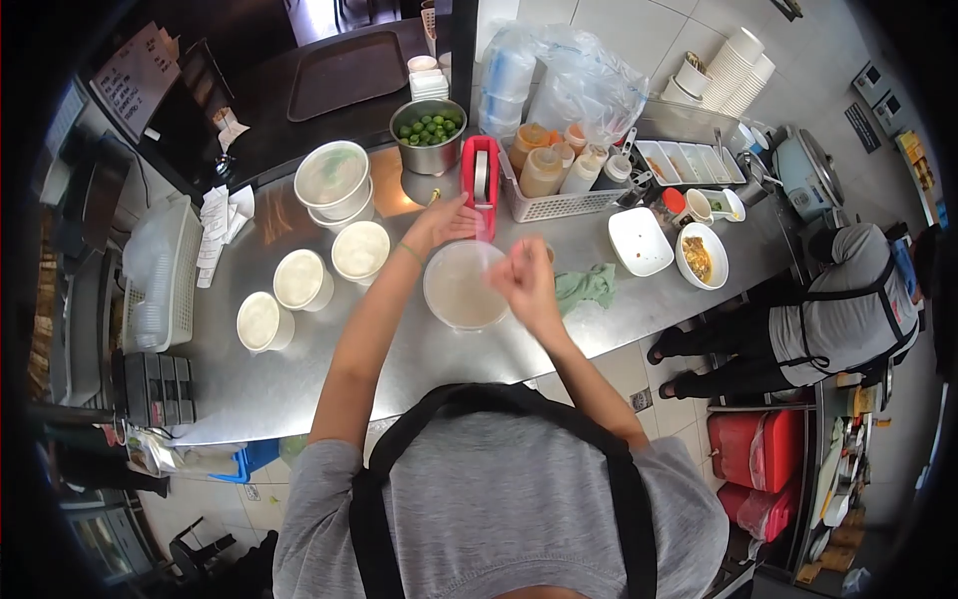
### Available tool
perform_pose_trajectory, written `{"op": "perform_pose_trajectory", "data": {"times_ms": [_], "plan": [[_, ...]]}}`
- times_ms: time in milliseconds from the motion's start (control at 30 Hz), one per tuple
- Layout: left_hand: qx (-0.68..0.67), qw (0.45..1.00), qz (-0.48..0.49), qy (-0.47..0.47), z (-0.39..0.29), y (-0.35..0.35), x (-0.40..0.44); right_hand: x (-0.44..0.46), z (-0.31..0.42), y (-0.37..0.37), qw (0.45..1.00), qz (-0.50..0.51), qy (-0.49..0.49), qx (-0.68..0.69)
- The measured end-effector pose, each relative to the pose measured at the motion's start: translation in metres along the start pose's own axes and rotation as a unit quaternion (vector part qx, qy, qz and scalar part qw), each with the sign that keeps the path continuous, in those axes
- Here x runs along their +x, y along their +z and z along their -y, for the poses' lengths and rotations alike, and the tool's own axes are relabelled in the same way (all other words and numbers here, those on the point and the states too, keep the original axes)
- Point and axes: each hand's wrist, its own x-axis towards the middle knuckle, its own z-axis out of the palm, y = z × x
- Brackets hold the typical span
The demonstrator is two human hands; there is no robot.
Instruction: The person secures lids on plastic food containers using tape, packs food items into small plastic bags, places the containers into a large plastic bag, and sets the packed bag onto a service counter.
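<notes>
A round lidded container (pixel 461 298) stands on the steel counter, below both hands. My left hand (pixel 447 222) is open beside the red tape dispenser (pixel 480 200), its fingers stretched toward it. Over the container's right side is my right hand (pixel 523 280), blurred, its fingers drawn together. A strip of clear tape (pixel 486 238) seems to run between the dispenser and my right hand; its end cannot be made out. A green cloth (pixel 586 288) lies just right of my right hand.
Lidded tubs (pixel 302 279) stand left, near stacked containers (pixel 332 178). Behind are a pot of green fruit (pixel 428 140) and a bottle basket (pixel 559 205). White bowls (pixel 641 242) sit right. A person in an apron (pixel 838 309) stands at the far right.
</notes>
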Motion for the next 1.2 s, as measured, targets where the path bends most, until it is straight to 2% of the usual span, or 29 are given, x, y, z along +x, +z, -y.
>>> {"op": "perform_pose_trajectory", "data": {"times_ms": [67,100,167,333,400,467,533,567,633,767,833,867,933,967,1000,1033,1067,1100,1133,1167,1200], "plan": [[-0.025,1.000,-0.007,-0.013,-0.003,0.011,-0.010,-0.045,0.025,0.001,0.995,0.043,0.061,-0.066],[0.010,0.999,-0.033,0.017,-0.001,0.016,-0.012,-0.054,0.023,0.003,0.995,0.043,0.063,-0.066],[0.033,0.994,-0.064,0.082,0.006,0.021,-0.009,-0.066,0.019,0.005,0.996,-0.003,0.084,0.020],[0.026,0.986,-0.102,0.127,0.017,0.025,0.013,-0.063,0.017,0.001,0.997,-0.017,0.070,0.017],[0.156,0.959,-0.203,0.123,0.019,0.034,0.010,-0.067,0.016,-0.005,0.997,-0.015,0.081,0.013],[0.189,0.955,-0.198,0.116,0.016,0.033,-0.001,-0.068,0.017,-0.009,0.995,0.005,0.095,0.032],[0.105,0.941,-0.112,0.300,0.010,0.021,-0.022,-0.078,0.018,-0.020,0.994,0.016,0.112,0.008],[0.108,0.941,-0.112,0.301,0.004,0.022,-0.038,-0.083,0.013,-0.026,0.991,0.035,0.127,-0.020],[-0.009,0.881,-0.222,0.418,0.004,0.023,-0.074,-0.084,-0.002,-0.041,0.987,0.055,0.143,-0.047],[0.069,0.873,-0.268,0.401,0.082,-0.024,-0.060,-0.071,-0.057,-0.066,0.974,0.064,0.202,-0.083],[0.063,0.918,-0.277,0.277,0.103,-0.027,-0.057,-0.056,-0.072,-0.068,0.950,0.072,0.292,-0.088],[0.062,0.917,-0.278,0.278,0.109,-0.031,-0.054,-0.051,-0.074,-0.065,0.949,0.074,0.292,-0.090],[-0.032,0.956,-0.220,0.189,0.119,-0.042,-0.051,-0.043,-0.077,-0.061,0.955,0.082,0.282,-0.030],[-0.032,0.955,-0.222,0.192,0.123,-0.047,-0.049,-0.045,-0.088,-0.062,0.956,0.084,0.280,-0.029],[0.025,0.949,-0.243,0.199,0.128,-0.051,-0.048,-0.051,-0.107,-0.064,0.972,0.063,0.160,-0.158],[0.083,0.939,-0.262,0.206,0.131,-0.052,-0.049,-0.058,-0.117,-0.066,0.958,0.038,0.035,-0.281],[0.084,0.939,-0.262,0.208,0.130,-0.048,-0.056,-0.064,-0.114,-0.064,0.959,0.037,0.033,-0.280],[0.026,0.941,-0.222,0.254,0.126,-0.041,-0.065,-0.069,-0.109,-0.063,0.979,0.052,0.127,-0.148],[-0.031,0.937,-0.178,0.298,0.122,-0.034,-0.076,-0.073,-0.104,-0.062,0.974,0.064,0.216,-0.011],[-0.027,0.937,-0.172,0.302,0.121,-0.028,-0.083,-0.074,-0.101,-0.058,0.973,0.103,0.209,-0.003],[-0.067,0.953,-0.135,0.262,0.124,-0.021,-0.090,-0.071,-0.105,-0.056,0.981,0.129,0.137,-0.034]]}}
